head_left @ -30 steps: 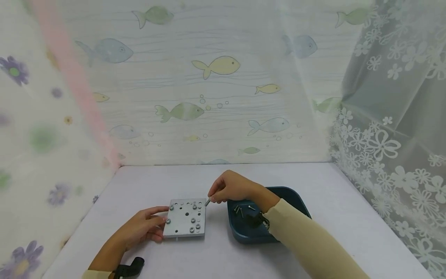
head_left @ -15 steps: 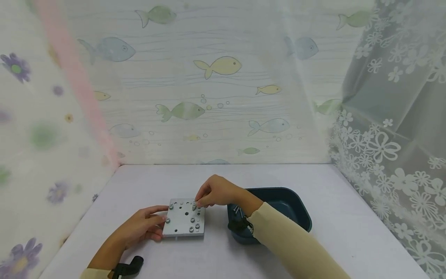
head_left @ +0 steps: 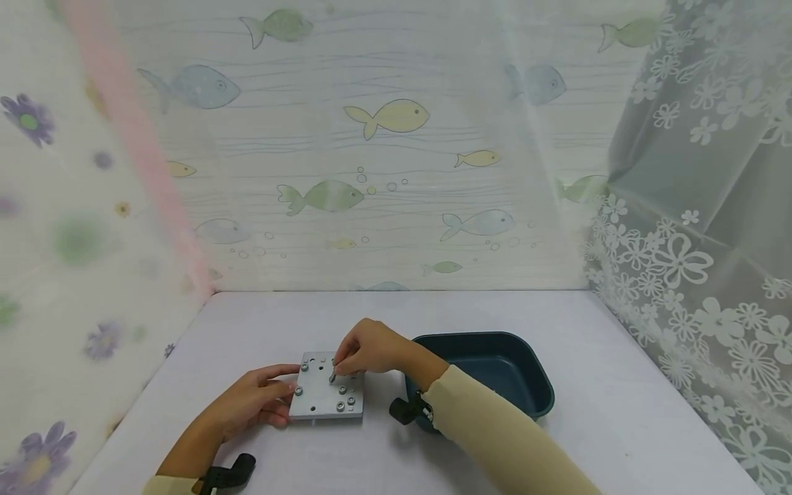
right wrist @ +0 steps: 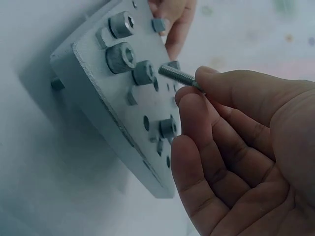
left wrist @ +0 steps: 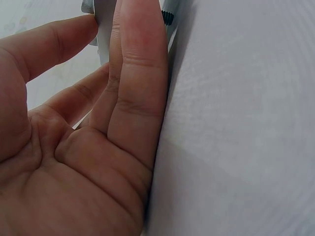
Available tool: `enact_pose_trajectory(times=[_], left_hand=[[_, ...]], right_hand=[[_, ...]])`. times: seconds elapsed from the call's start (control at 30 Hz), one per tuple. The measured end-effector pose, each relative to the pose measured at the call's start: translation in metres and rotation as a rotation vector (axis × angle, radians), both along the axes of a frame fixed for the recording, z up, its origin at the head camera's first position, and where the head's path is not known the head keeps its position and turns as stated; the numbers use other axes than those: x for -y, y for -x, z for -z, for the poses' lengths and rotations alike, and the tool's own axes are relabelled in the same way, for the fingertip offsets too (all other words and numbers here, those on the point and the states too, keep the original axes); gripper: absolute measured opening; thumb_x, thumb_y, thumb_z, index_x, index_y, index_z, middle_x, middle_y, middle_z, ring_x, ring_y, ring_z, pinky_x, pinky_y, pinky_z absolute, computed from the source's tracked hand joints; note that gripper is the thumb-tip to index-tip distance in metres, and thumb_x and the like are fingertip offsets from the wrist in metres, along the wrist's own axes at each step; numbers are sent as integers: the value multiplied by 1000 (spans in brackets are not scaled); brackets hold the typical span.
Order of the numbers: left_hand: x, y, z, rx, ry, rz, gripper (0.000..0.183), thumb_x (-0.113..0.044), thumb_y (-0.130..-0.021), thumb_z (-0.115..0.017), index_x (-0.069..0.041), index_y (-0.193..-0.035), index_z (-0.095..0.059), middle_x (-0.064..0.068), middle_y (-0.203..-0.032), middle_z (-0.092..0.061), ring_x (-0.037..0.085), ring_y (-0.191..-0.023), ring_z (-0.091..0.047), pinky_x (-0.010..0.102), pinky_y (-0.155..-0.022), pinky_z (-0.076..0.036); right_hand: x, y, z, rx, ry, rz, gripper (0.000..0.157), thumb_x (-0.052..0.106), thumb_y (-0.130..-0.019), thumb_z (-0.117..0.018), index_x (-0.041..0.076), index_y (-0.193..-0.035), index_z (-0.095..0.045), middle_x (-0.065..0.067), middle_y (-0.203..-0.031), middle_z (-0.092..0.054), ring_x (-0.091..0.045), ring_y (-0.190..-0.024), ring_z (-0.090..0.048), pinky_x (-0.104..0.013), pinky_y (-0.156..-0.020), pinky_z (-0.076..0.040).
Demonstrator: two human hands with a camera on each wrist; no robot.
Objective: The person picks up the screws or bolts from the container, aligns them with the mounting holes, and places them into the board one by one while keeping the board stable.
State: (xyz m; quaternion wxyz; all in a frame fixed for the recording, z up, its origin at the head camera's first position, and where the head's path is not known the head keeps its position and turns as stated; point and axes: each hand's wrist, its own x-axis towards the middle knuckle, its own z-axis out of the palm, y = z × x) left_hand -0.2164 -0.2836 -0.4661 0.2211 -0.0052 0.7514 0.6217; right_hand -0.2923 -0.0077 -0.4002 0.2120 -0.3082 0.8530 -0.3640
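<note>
Screw is sitting pinched between the thumb and forefinger of the right hand, and I am seeing its threaded end pointing at the plate; whether it is touching, I cannot tell. That metal plate is resting on the white counter around seven o'clock in my head view, with several bolts standing in its top. From nine o'clock the left hand is holding its edge, thumb and fingers. At three o'clock from the plate, a dark blue tray is resting.
</note>
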Motion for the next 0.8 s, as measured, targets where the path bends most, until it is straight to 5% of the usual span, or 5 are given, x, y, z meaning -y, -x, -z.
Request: enact_pose_trajectory(times=[0.8], left_hand=[[-3, -2, -3, 10, 15, -20, 73, -33, -102, -66, -3, -160, -32, 14, -108, -72, 21, -80, -71, 37, -75, -64]], right_hand=[[9, 0, 11, -80, -43, 3, 2, 22, -88, -84, 21, -89, -82, 13, -76, -73, -6, -71, -63, -21, -62, -53]])
